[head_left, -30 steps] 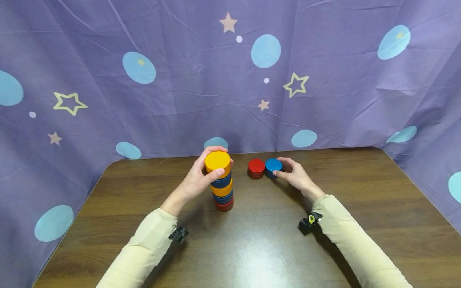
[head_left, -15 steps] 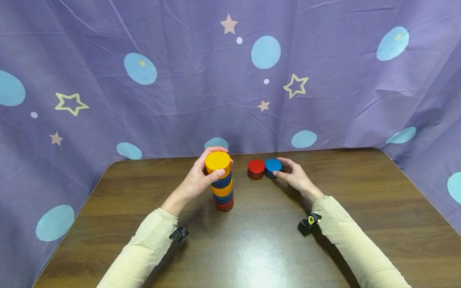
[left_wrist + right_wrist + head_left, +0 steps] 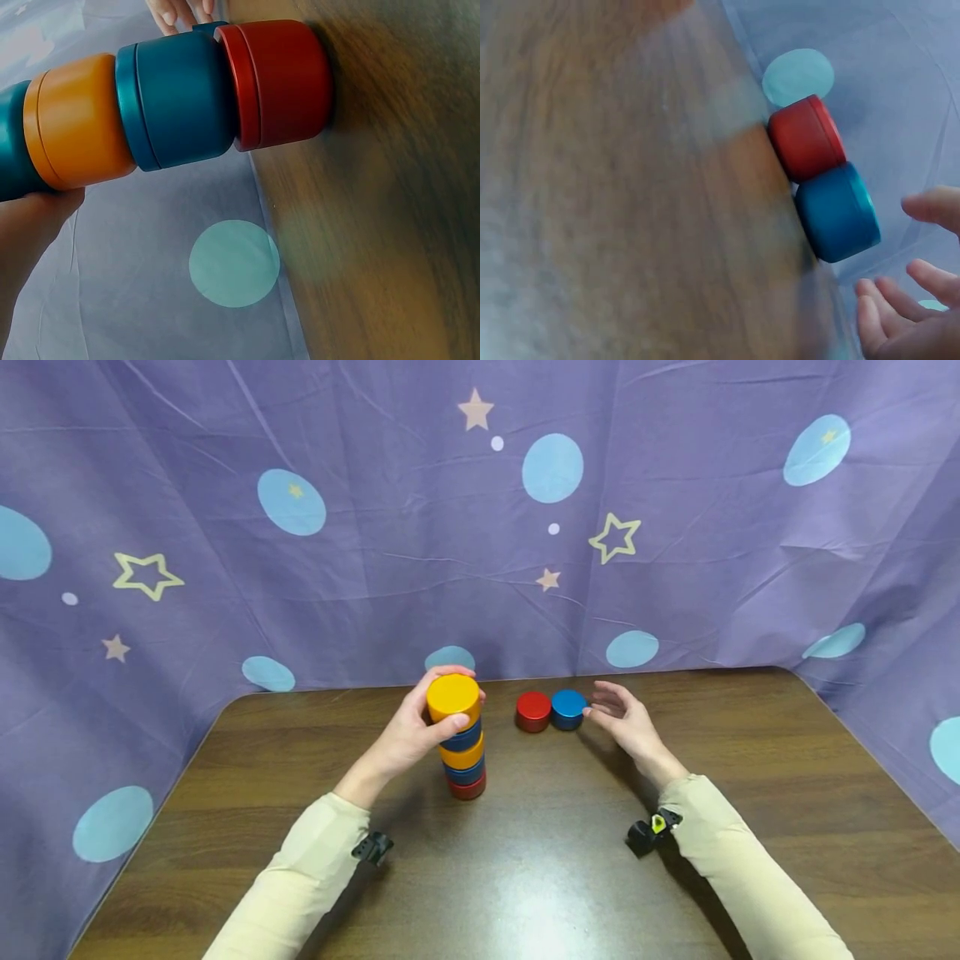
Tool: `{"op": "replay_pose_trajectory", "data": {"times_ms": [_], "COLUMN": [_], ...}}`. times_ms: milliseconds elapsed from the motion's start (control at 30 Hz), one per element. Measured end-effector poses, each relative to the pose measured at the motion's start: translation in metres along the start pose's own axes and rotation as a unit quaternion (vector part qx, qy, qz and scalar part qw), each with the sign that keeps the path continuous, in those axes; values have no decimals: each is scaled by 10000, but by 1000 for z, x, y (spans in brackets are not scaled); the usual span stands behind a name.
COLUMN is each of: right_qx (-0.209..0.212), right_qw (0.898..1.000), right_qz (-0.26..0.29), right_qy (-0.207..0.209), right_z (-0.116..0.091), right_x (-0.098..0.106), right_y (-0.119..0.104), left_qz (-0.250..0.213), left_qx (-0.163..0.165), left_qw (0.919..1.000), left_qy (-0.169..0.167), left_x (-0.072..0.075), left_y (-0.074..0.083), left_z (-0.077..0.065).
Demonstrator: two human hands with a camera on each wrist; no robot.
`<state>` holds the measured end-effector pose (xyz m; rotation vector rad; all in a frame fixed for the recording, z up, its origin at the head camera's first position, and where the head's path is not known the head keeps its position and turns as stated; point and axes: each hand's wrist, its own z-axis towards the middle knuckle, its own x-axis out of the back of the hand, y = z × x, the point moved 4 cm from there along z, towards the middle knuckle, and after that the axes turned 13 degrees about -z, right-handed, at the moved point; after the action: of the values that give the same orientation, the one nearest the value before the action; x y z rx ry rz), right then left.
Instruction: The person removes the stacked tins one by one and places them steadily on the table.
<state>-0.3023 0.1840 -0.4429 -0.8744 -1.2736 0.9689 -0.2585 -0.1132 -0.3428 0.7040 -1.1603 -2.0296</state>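
A tower of several round lidded tins stands upright on the table. From the top it runs yellow tin [image 3: 453,693], blue tin [image 3: 462,739], another yellow tin [image 3: 82,120], another blue tin [image 3: 180,101] and a red tin [image 3: 281,84] at the bottom. My left hand [image 3: 408,727] grips the top yellow tin, thumb on the near side and fingers round the back. To the right, a separate red tin [image 3: 533,712] and blue tin [image 3: 838,214] stand side by side. My right hand [image 3: 632,724] is just right of that blue tin, fingers parted, holding nothing.
The brown wooden table [image 3: 525,860] ends at the back against a purple curtain [image 3: 375,568] with stars and blue ovals. A small black camera is strapped at each wrist, the left one [image 3: 372,848] and the right one [image 3: 651,832].
My right hand has let go of the separate blue tin and drawn slightly back to the right. The tins stay in place, and my left hand keeps its grip on the tower's top.
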Motion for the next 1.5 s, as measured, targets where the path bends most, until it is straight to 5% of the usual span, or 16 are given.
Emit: {"op": "replay_pose_trajectory", "data": {"times_ms": [433, 867, 1500], "right_qx": [350, 1017, 1933], "right_qw": [9904, 9861, 9759], "right_qz": [1106, 1234, 877], "right_qy": [757, 444, -505], "right_z": [-13, -29, -51], "right_x": [14, 7, -29], "right_y": [-20, -59, -107], "left_qz": [-63, 605, 471], "left_qx": [51, 853, 800], "left_qw": [9999, 9941, 9950], "left_qy": [68, 272, 357], "left_x": [2, 9, 7], "left_y": [-1, -25, -28], "left_z": [0, -17, -18]}}
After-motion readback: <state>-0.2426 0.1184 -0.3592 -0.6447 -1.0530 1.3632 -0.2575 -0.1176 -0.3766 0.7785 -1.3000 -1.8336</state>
